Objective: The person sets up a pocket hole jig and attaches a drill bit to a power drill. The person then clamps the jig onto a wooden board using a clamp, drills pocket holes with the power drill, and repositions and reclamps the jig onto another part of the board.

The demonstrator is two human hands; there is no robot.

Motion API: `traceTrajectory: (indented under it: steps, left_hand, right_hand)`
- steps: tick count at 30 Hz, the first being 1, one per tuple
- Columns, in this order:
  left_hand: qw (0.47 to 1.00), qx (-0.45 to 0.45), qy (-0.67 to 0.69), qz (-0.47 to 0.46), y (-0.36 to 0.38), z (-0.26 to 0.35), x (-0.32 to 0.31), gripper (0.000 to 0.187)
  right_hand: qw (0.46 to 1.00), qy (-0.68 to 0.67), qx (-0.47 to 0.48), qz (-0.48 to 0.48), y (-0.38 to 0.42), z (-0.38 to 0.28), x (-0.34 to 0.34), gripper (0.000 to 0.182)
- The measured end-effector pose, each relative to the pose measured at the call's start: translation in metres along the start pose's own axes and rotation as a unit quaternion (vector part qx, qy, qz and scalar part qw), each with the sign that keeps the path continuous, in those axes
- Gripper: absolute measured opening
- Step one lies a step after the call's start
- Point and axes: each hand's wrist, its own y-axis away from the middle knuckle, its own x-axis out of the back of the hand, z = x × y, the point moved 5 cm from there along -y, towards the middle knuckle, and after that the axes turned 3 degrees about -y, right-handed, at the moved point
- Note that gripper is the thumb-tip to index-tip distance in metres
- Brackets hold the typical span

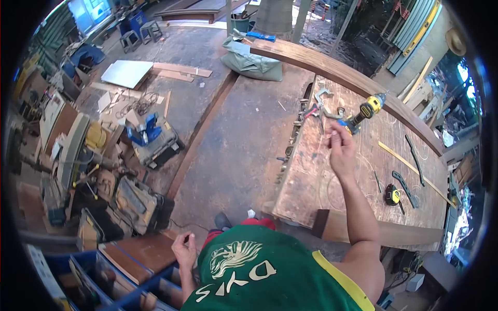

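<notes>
Over the wooden workbench (306, 194), my right hand (341, 150) is closed, thumb and fingertips pinched together. What it pinches, if anything, is too small to make out. Just beyond the fingertips, a yellow and black cordless drill (370, 106) rests on the bench. Red-handled pliers (311, 110) and a metal clamp (324, 96) lie close to the same hand. Low beside my body, my left hand (184, 251) hangs with loosely curled fingers, thumb apart, and no object shows in it. It is nearest a brown board (137, 254) and a blue divided bin (106, 293).
A tape measure (392, 195), a yellow ruler (410, 165) and black strips (404, 188) lie on the bench's right side. A long timber beam (342, 75) runs along its far edge. Toolboxes (158, 145) and offcuts crowd the floor at left.
</notes>
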Motion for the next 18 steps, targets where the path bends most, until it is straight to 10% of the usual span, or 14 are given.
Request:
traceTrajectory:
  steps: [10,13,18]
  left_hand:
    - [0.990,-0.116,0.035,-0.072,-0.278,0.032,0.022,0.017]
    - [0.983,-0.096,0.120,-0.101,-0.321,0.033,-0.030,0.017]
    - [0.965,-0.078,0.183,-0.172,-0.366,0.054,-0.134,0.017]
  right_hand:
    - [0.816,0.434,-0.020,0.381,-0.117,-0.021,0.110,0.097]
    - [0.746,0.520,-0.056,0.413,-0.157,0.019,0.137,0.112]
    - [0.772,0.500,-0.222,0.323,-0.187,0.027,0.115,0.117]
